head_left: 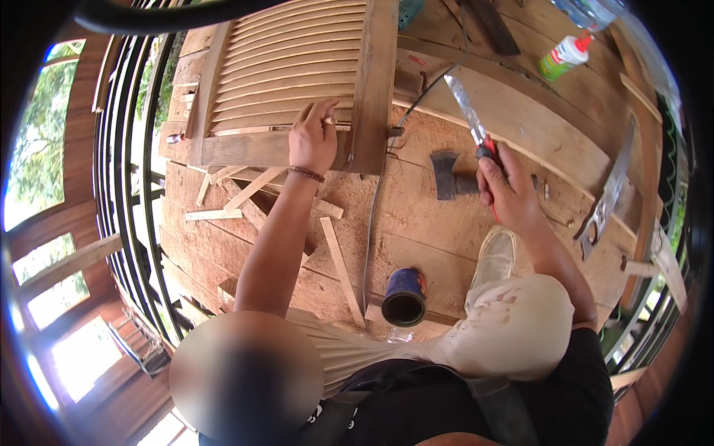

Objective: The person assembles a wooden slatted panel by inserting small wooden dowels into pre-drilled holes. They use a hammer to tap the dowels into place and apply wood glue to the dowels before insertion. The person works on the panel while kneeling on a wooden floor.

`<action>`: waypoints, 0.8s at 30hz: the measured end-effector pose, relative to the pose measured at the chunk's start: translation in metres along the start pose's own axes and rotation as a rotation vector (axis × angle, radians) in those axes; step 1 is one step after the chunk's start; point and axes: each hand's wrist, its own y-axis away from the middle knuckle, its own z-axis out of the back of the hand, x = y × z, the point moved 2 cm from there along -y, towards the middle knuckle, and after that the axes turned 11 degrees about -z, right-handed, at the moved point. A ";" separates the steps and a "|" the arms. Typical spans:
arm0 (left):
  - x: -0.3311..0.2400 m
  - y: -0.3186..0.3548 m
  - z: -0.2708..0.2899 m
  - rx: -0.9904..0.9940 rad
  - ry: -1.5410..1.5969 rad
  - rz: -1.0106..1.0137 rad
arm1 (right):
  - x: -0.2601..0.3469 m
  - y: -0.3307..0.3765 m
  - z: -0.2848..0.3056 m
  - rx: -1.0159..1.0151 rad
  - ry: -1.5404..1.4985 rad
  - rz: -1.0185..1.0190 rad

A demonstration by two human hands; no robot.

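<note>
Here rough floorboards (pixel 416 223) carry scattered offcuts (pixel 253 187)

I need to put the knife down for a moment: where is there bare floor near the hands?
Bare planks lie between the cable and the hatchet, above the blue can. It is crowded left of the left hand, where wood offcuts lie below the shutter. The right hand holds the knife just beside the hatchet.

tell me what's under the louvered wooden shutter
The louvered shutter lies flat on the wooden plank floor. Loose wood strips poke out near its lower edge. The left hand presses on its frame. Whatever lies beneath the slats is covered.
</note>
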 end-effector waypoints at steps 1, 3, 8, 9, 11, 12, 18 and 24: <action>0.004 0.001 -0.002 -0.022 0.019 -0.021 | 0.007 0.008 -0.004 -0.036 -0.017 0.022; 0.009 0.001 0.003 -0.073 0.042 -0.059 | 0.029 0.021 -0.013 -0.010 -0.018 -0.003; 0.012 -0.001 0.002 -0.009 0.029 0.026 | 0.043 0.042 -0.051 -0.001 0.136 -0.136; 0.012 0.000 0.003 -0.003 -0.001 0.011 | 0.035 0.040 -0.065 -0.019 0.211 -0.099; 0.013 -0.001 -0.004 0.011 -0.046 -0.025 | 0.007 0.029 -0.096 -0.135 0.233 -0.047; 0.012 -0.001 -0.006 0.053 -0.044 -0.008 | 0.003 0.028 -0.113 -0.220 0.249 -0.081; 0.004 -0.004 -0.007 0.156 -0.163 -0.002 | -0.052 0.031 -0.211 -0.418 -0.074 -0.154; 0.000 -0.004 -0.008 0.165 -0.154 0.047 | -0.062 0.020 -0.224 -0.406 -0.164 -0.117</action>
